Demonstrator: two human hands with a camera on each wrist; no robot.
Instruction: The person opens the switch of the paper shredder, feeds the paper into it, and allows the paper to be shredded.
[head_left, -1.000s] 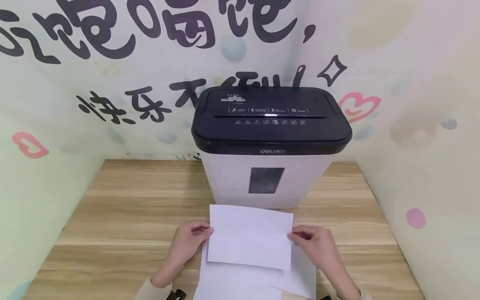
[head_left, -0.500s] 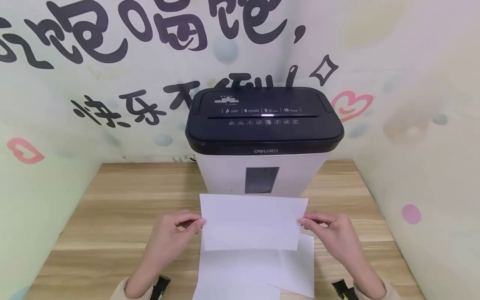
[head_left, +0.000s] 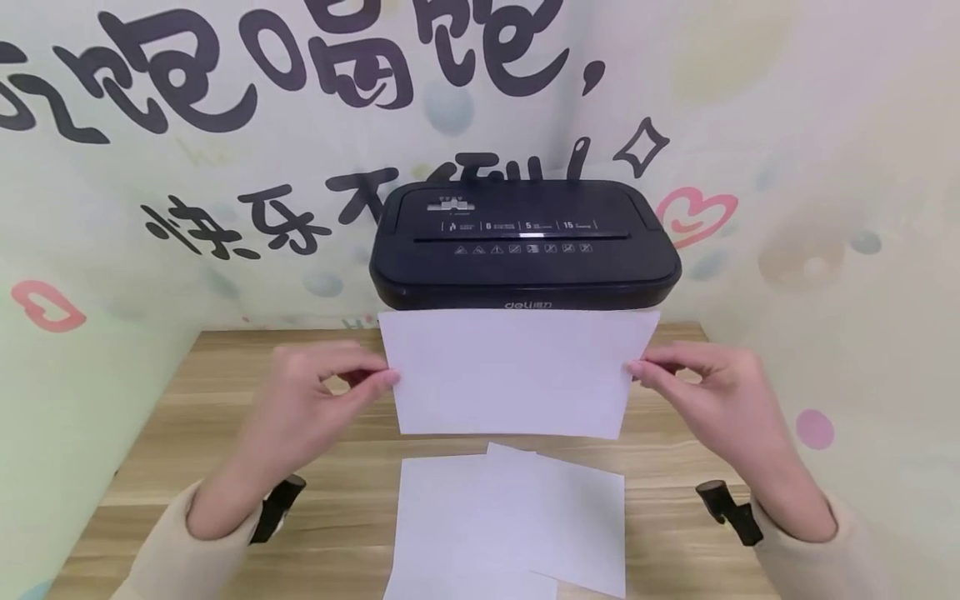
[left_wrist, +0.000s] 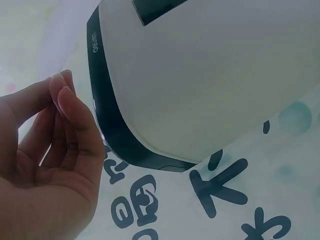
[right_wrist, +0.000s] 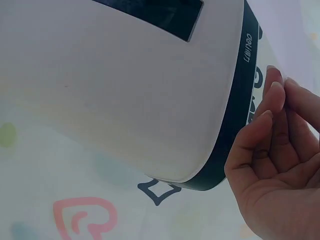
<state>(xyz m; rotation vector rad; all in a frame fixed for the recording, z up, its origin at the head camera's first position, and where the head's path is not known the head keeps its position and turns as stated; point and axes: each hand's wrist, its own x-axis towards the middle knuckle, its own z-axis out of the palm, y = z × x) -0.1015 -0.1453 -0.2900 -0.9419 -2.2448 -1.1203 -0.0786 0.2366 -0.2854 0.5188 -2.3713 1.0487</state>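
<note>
A white sheet of paper [head_left: 510, 375] is held up by both hands in front of the paper shredder [head_left: 525, 271], hiding most of its white bin in the head view. My left hand [head_left: 311, 400] pinches the sheet's left edge between thumb and fingers. At the opposite edge my right hand [head_left: 708, 396] pinches it the same way. The shredder has a black top with a long narrow feed slot [head_left: 521, 238], which lies beyond the sheet's upper edge. Both wrist views show the pinching fingertips beside the shredder's white body [left_wrist: 200, 75] and dark rim [right_wrist: 235, 105].
Several loose white sheets [head_left: 465, 525] overlap on the wooden table [head_left: 337, 475] nearer to me. A printed wall covering [head_left: 277, 108] with black lettering stands right behind the shredder. Further walls [head_left: 847, 292] close in the left and right sides.
Both hands have lifted the sheet from above the other papers, up and forward to just below the shredder's black top. The head view has shifted slightly.
</note>
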